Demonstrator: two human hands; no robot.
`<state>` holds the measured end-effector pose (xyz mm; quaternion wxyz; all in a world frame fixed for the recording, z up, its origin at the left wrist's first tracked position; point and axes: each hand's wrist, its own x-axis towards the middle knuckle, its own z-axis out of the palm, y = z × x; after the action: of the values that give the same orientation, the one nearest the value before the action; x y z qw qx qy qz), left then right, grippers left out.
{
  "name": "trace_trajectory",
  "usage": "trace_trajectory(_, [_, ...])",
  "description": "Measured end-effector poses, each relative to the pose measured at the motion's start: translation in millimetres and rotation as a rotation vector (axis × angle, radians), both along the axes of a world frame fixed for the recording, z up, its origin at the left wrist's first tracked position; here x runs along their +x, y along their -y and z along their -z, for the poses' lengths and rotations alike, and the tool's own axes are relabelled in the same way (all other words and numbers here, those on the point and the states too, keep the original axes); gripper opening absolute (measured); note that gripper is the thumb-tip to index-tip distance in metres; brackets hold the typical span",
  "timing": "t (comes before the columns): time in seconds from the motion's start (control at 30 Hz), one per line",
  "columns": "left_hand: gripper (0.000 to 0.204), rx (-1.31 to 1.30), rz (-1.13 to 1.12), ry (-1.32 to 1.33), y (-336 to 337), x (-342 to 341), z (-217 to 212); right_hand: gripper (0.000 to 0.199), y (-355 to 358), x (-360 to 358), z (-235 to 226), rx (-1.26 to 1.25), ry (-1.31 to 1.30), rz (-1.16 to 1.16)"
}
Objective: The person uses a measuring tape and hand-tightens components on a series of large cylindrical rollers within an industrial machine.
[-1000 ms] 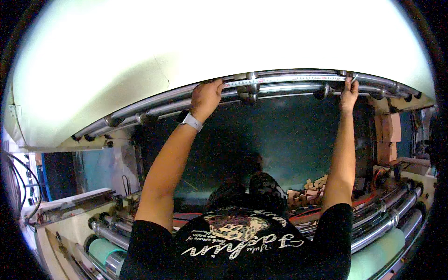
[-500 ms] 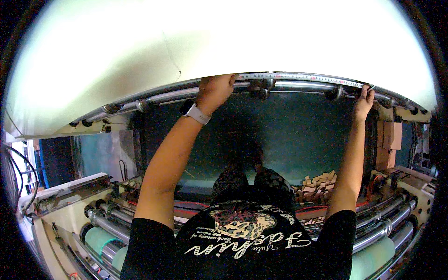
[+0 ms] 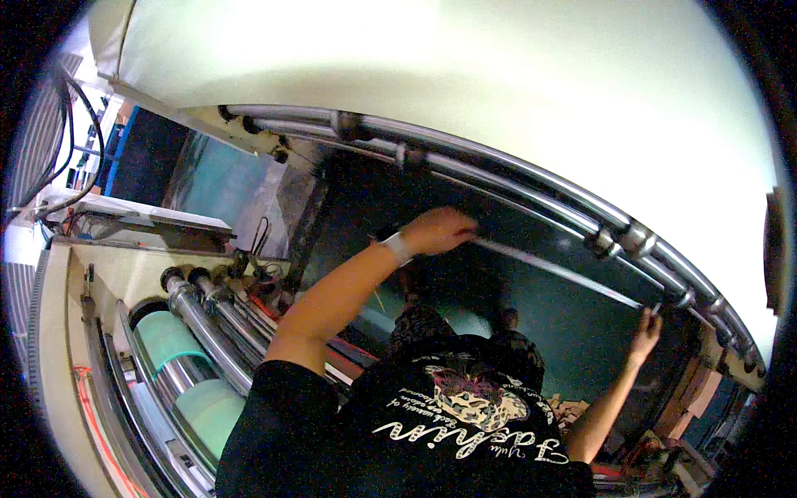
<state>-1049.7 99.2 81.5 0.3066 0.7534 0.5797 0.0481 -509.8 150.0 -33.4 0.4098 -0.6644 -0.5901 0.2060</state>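
My left hand (image 3: 440,231) grips one end of a long thin pale strip (image 3: 564,272), which looks like a ruler or tape. My right hand (image 3: 646,328) pinches the other end at the lower right. The strip stretches straight between them, slanting down to the right, a little below the shiny metal bars (image 3: 498,166) of a big machine. I cannot tell if it touches the dark panel (image 3: 573,324) behind it. A white band sits on my left wrist. My black printed shirt fills the lower middle.
A wide white sheet (image 3: 457,75) curves over the bars. Steel and pale green rollers (image 3: 170,340) lie at the lower left, with cables (image 3: 66,116) at the far left. Cardboard scraps (image 3: 573,407) lie on the floor at the lower right.
Both hands have come down from the metal bars, carrying the strip with them. The view has swung and tilted, so the bars now slant down to the right.
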Motion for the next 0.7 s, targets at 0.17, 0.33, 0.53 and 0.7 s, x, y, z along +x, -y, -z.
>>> trace_trajectory(0.17, [0.022,-0.070,-0.178,-0.086,106.3,-153.0,67.9,0.036,41.7,-215.4,24.8,-0.034,-0.283,-0.160])
trace_trajectory(0.33, [0.023,-0.052,-0.286,-0.032,172.7,-258.7,107.6,0.018,59.1,-464.0,-43.2,-0.222,-0.337,-0.669])
trace_trajectory(0.53, [0.021,-0.002,-0.386,-0.056,200.5,-312.2,124.0,0.021,3.6,-598.1,-100.3,-0.080,0.204,-0.802])
trace_trajectory(0.7, [0.020,-0.087,-0.417,0.029,214.5,-332.9,124.0,0.020,-84.4,-656.9,-110.4,0.381,0.454,-0.727])
